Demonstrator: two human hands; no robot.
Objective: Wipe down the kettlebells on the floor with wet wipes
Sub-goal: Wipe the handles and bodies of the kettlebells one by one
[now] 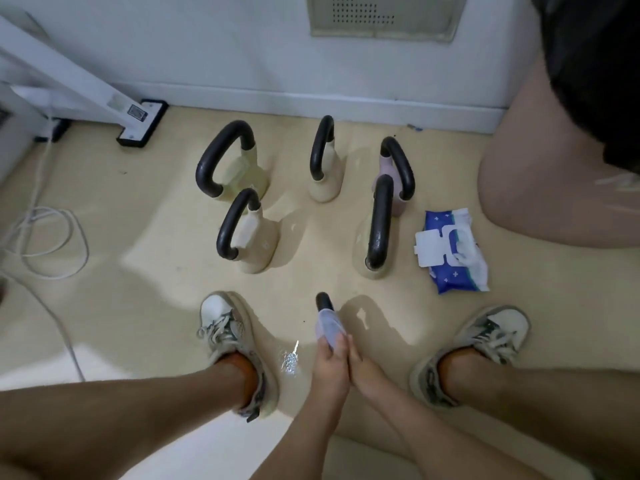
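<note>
Left grip (329,362) was wrapped around a pale lavender piece (328,326) with a black handle end (324,301) poking out past it, held low between the feet. Honestly couldn't tell if the lavender bit was a wipe or the kettlebell's own body. Right grip (364,369) was pressed right up against the left one, but whether it was clutching anything, no idea, fingers mostly hidden. Either side sat the left sneaker (227,327) and right sneaker (491,336) on the beige floor (145,188). Further out stood five upright kettlebells: front-left cream kettlebell (258,244), back-left cream kettlebell (242,171), middle cream kettlebell (327,183), front-right cream kettlebell (362,247), and a pinkish kettlebell (385,168) just behind that last one. The wet wipes pack (453,251) lay just right of that pair, flap flipped open. A white cable (45,237) looped off to the left, and another person's bare leg (554,168) was far right.
</note>
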